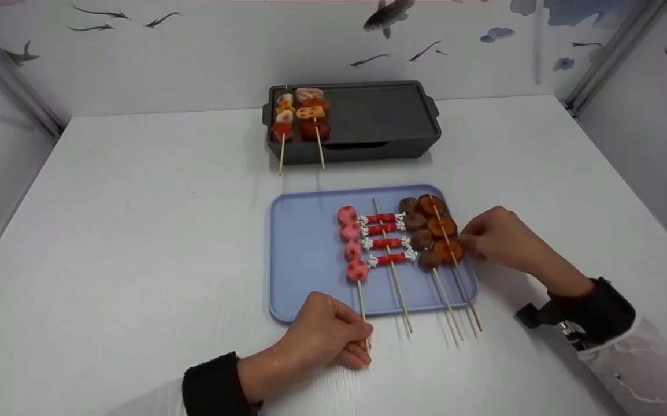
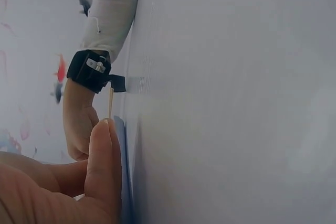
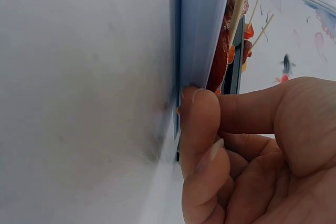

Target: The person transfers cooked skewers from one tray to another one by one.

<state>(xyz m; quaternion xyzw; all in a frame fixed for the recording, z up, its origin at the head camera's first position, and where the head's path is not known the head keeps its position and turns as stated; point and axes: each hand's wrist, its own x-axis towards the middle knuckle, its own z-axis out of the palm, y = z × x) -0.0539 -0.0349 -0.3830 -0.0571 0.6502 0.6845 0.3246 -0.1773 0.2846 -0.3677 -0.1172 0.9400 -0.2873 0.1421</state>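
Note:
A blue tray lies on the white table with several food skewers side by side on its right half. My left hand pinches the bare stick of the leftmost one, a skewer of pink balls, just beyond the tray's front edge; the stick's tip shows past the fingers in the left wrist view. At the tray's right side my right hand pinches the rim, beside a skewer of orange-brown slices. Between them lie a skewer of red white-ended pieces and one of brown balls.
Behind the tray stands a dark grey grill with raised edges. On its left end lie two mixed skewers, their sticks jutting over the front. White panels with painted fish enclose the back and sides of the table.

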